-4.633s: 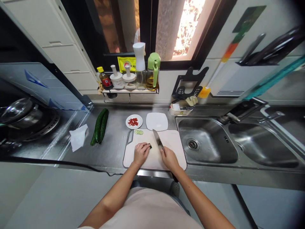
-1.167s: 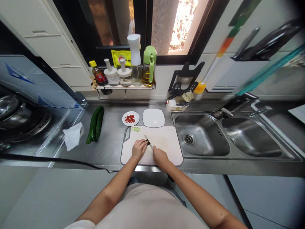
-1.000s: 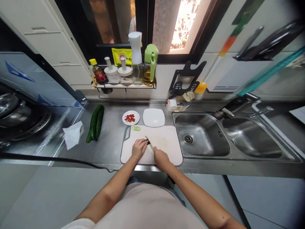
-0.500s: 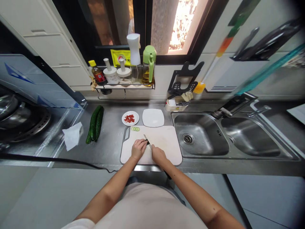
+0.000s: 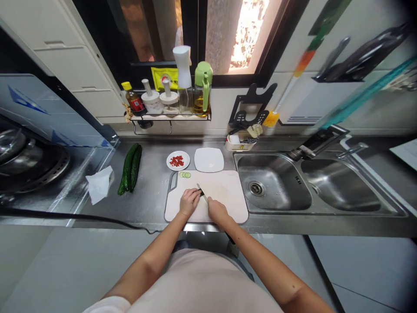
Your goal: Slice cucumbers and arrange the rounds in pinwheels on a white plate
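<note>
On the white cutting board (image 5: 231, 187), my right hand (image 5: 217, 210) is closed around a knife (image 5: 203, 194), its narrow blade pointing up and to the left. My left hand (image 5: 189, 201) lies on the board just left of the blade, fingers bent together. At its fingertips, against the blade, is a small dark piece too small to name. Several thin cucumber slices (image 5: 185, 175) overlap near the board's top left corner. Behind the board are a plate of chopped red pieces (image 5: 177, 161) and a white square plate (image 5: 209, 160).
Whole cucumbers (image 5: 130, 167) and a white paper towel (image 5: 99, 184) lie to the left. The double sink (image 5: 273, 182) adjoins the board's right side. Several bottles and jars stand on a rack (image 5: 169, 116) above the counter. A black cord (image 5: 97, 218) runs along the front edge.
The view has shifted very slightly. Both hands and the knife stay in nearly the same place on the board.
</note>
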A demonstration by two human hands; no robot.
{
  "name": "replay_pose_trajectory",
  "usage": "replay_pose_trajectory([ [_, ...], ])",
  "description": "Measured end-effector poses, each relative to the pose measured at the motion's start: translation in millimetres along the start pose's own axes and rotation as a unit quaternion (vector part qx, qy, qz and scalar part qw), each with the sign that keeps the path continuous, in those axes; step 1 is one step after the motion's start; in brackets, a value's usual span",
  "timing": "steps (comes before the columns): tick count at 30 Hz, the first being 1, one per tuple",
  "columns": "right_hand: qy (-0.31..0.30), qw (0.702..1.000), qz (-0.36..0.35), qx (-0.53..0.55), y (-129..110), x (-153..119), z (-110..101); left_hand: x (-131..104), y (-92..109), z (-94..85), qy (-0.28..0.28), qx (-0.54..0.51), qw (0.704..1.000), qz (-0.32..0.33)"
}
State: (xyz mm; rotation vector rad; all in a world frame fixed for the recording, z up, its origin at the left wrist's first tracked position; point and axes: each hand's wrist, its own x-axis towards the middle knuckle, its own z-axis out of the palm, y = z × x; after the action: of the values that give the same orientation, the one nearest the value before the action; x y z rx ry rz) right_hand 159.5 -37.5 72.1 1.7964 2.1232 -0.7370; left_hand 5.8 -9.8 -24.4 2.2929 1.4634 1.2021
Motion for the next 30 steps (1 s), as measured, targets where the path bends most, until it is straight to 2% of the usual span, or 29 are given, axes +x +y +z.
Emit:
replay_pose_trajectory([
  [7, -0.007, 1.0, 0.007, -0.009, 5, -18, 7, 0, 0, 0.1, -0.007, 0.006, 1.0, -0.007],
  [11, -0.012, 1.0, 0.013, -0.009, 4, -20, 6, 0, 1, -0.5, -0.007, 0.005, 1.0, -0.007],
  [15, -0.021, 1.0, 0.017, -0.007, 3, -12, 3, 1, 2, -0.9, -0.008, 0.005, 1.0, -0.009],
  [30, 0.025, 1.0, -0.012, 0.015, -9, 25, -6, 1, 0, -0.2, -0.008, 0.002, 1.0, -0.01],
])
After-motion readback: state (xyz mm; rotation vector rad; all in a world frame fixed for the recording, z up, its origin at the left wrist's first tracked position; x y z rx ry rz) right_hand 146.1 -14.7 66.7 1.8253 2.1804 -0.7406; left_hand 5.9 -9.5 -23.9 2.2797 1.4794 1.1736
